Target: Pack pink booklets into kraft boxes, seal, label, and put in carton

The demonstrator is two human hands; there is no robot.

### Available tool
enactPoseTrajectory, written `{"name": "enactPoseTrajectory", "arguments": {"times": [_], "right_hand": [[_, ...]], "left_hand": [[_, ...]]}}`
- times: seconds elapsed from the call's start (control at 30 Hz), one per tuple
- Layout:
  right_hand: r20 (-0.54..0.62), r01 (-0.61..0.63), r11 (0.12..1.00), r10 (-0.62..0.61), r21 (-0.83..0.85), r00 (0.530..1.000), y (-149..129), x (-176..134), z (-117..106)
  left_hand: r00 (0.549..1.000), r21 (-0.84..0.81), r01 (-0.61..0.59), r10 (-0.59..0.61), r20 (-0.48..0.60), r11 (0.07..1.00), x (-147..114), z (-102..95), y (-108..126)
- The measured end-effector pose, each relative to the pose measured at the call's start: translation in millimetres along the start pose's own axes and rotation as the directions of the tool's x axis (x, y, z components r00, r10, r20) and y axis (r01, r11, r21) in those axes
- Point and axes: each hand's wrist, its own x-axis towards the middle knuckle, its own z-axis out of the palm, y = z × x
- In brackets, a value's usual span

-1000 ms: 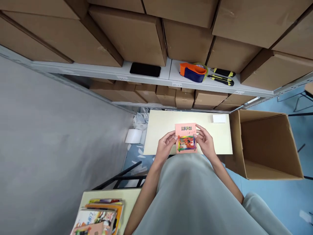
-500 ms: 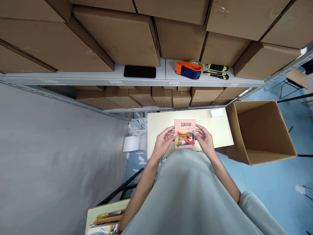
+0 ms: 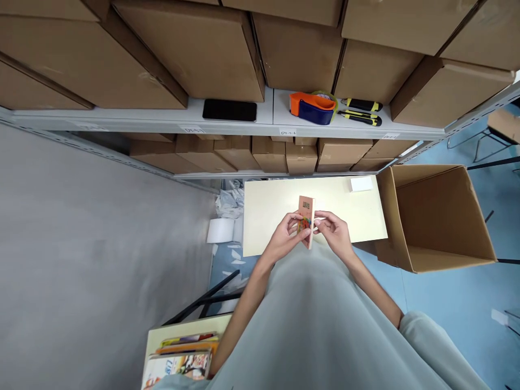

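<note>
A small pink book [image 3: 305,206] with a colourful picture on its cover is held upright above the pale table, turned so that its page edge faces right. Gripping its left side is my left hand [image 3: 287,236], thumb across the cover and fingers behind. My right hand [image 3: 333,232] is at the page edge, thumb and fingertips bent together against it. Whether those right fingertips pinch the book or only touch it is hard to make out.
The pale table [image 3: 272,216] carries a small white box [image 3: 361,184]. An open cardboard box [image 3: 442,216] stands at its right. On the shelf [image 3: 266,116] lie a black phone [image 3: 229,110], a tape dispenser [image 3: 312,108] and utility knives [image 3: 361,117]. Books [image 3: 182,364] are stacked lower left.
The book has turned from facing me flat to showing its page edge on the right. My left hand has moved right with it, and my right fingers have shifted to the page edge.
</note>
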Motion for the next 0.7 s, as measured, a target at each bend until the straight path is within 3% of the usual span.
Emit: {"name": "enactPoseTrajectory", "arguments": {"times": [0.13,0.37,0.57,0.7], "right_hand": [[0.007,0.02,0.999,-0.02,-0.026,1.0,-1.6,-0.3,-7.1],[0.052,0.015,0.999,-0.013,-0.038,0.999,-12.4,0.3,-32.2],[-0.013,-0.034,0.999,0.034,-0.006,0.999,-33.5,5.4,-54.1],[0.04,-0.048,0.999,0.047,0.022,0.998,-41.6,7.9,-58.7]], "left_hand": [[0.999,0.025,-0.037,0.036,0.035,0.999,-2.5,15.4,3.6],[0.981,0.176,-0.145,0.165,-0.104,0.974,-13.5,41.2,17.0],[0.971,0.025,-0.167,0.168,-0.171,0.986,-25.4,31.7,33.7],[0.963,-0.051,-0.183,0.169,-0.212,0.982,-27.9,25.9,42.1]]}}
